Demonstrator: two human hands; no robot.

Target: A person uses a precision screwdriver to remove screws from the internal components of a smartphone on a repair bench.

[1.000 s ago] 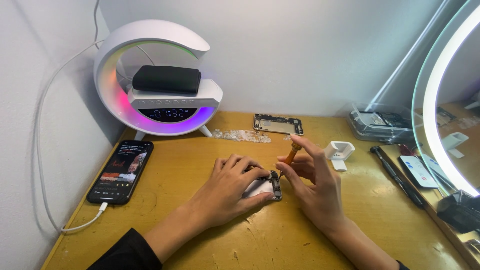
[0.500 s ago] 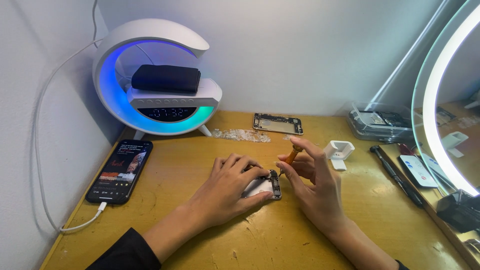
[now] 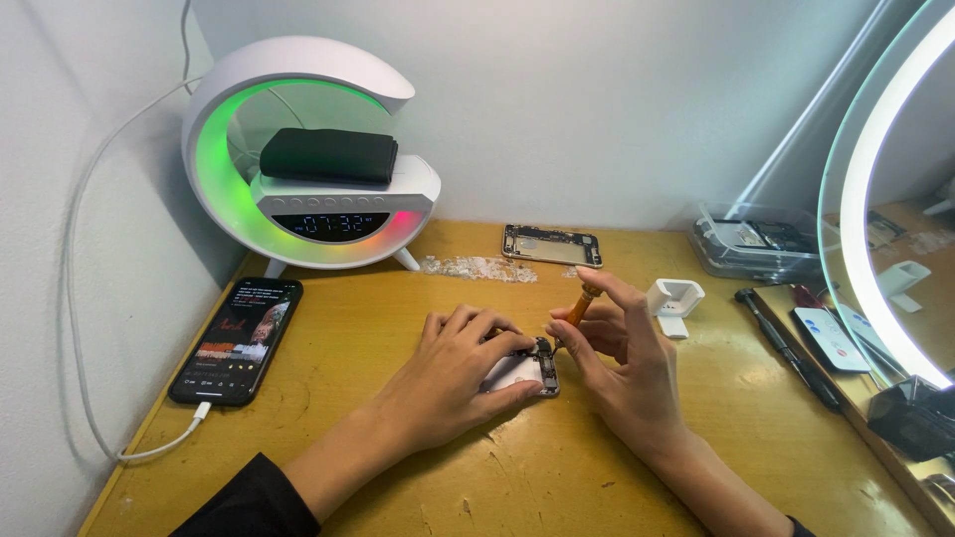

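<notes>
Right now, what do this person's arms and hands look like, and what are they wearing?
Both hands are bare: the left hand and the right hand show no gloves, rings or watch. The forearms are uncovered; a dark sleeve is pushed up the left arm, and only a sliver of dark cloth shows at the right.

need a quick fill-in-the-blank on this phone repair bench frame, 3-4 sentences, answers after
1. The right hand holds a small screwdriver with an ____ handle.
2. The left hand presses down on the opened ____ lying on the table.
3. The inner ring of the white lamp mostly glows ____.
4. The black phone beside the left forearm has a white ____ plugged into it.

Missing words: orange; phone; green; cable
</notes>
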